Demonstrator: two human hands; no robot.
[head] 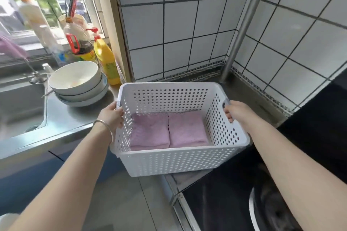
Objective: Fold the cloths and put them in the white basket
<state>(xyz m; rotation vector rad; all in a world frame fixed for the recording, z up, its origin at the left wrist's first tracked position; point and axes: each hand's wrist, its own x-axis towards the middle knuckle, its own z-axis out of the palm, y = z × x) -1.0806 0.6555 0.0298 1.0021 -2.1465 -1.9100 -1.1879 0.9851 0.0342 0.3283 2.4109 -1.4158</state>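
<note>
white tiles back a steel worktop (78, 118) with a sink at its left end, and we work along from there. stacked bowls (78, 84) sit near the worktop's front edge, just left of the basket; a nudge while we move it could send them sliding. our left hand (112, 115) curls its fingers round the left rim of the white basket (180, 157). two folded pink cloths (169, 130) lie flat side by side on the basket floor, touching along their middle edges. our right hand (237, 111) hooks its fingers through the right handle slot. the basket overhangs the worktop's front edge, so we judge a loose grip could tip it and spill or unfold the cloths.
</note>
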